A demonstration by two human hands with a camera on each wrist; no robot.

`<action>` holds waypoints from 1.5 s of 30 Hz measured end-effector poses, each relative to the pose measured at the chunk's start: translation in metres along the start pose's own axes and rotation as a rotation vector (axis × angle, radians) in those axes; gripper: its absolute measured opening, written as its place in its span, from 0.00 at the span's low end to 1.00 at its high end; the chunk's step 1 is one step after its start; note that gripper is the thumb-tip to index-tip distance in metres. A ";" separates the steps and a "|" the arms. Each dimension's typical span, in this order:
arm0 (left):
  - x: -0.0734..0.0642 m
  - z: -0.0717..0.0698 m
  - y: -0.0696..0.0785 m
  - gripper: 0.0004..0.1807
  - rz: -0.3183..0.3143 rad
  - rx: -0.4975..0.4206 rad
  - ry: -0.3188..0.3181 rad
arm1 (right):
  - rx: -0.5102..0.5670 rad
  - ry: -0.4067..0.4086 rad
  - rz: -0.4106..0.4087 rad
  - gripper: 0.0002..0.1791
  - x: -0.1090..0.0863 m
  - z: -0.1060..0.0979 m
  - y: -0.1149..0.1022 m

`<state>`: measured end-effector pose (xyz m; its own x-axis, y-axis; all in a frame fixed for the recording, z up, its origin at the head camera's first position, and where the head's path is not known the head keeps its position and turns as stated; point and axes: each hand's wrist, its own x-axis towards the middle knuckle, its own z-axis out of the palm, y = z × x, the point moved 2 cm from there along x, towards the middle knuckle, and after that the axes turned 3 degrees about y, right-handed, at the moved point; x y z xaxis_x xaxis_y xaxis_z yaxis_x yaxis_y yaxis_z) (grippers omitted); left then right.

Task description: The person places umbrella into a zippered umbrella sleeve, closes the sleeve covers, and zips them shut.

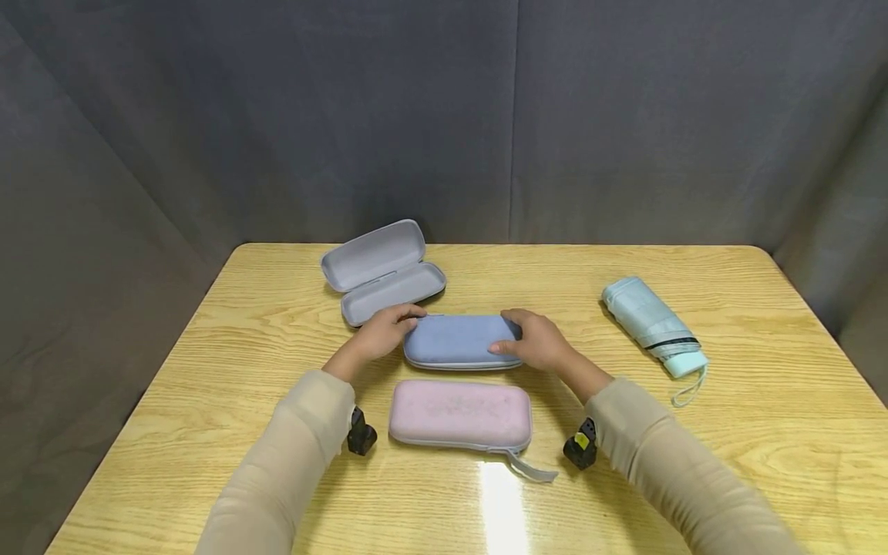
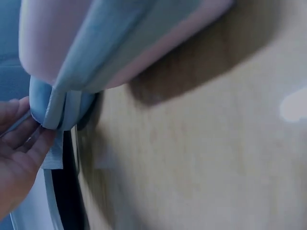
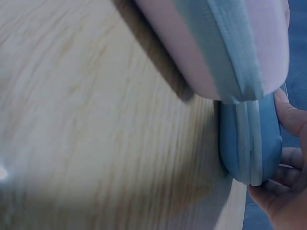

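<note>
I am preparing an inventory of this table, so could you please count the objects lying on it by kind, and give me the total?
Zippered cases: 2 (blue zippered case, pink zippered case)
Hinged glasses cases: 1 (open grey glasses case)
Folded umbrellas: 1 (light-blue umbrella)
Total: 4

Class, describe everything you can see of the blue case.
The blue case is long, with rounded ends and a smooth, fabric-like surface. A paler band runs along its side. It is closed and lies crosswise on the table, beyond the pink case. The left hand holds its left end; the right hand grips its right end.
</note>
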<state>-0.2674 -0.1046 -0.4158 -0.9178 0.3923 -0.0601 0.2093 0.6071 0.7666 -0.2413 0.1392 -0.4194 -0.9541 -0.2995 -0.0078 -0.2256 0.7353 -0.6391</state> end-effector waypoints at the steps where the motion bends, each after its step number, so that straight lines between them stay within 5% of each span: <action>1: 0.002 -0.001 0.000 0.15 0.001 0.015 -0.001 | 0.004 0.002 -0.006 0.39 0.000 0.000 0.000; 9: 0.012 -0.009 0.002 0.13 -0.041 0.185 0.044 | 0.020 0.002 -0.039 0.37 0.005 0.004 -0.003; 21: 0.017 -0.010 0.000 0.11 -0.065 0.178 0.085 | 0.018 0.014 -0.062 0.37 0.010 0.006 -0.002; 27: 0.019 -0.008 0.003 0.12 -0.048 0.131 0.041 | -0.003 -0.022 -0.045 0.39 0.011 0.001 -0.001; 37: 0.016 -0.002 0.007 0.27 -0.070 0.091 -0.074 | 0.111 -0.167 0.002 0.42 0.021 -0.009 0.008; 45: 0.015 0.005 0.006 0.30 -0.072 0.071 -0.083 | 0.147 -0.192 0.010 0.31 0.031 -0.009 0.015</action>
<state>-0.2780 -0.0921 -0.4151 -0.9011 0.3997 -0.1684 0.1695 0.6820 0.7115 -0.2764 0.1464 -0.4226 -0.8980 -0.4131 -0.1516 -0.1719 0.6465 -0.7433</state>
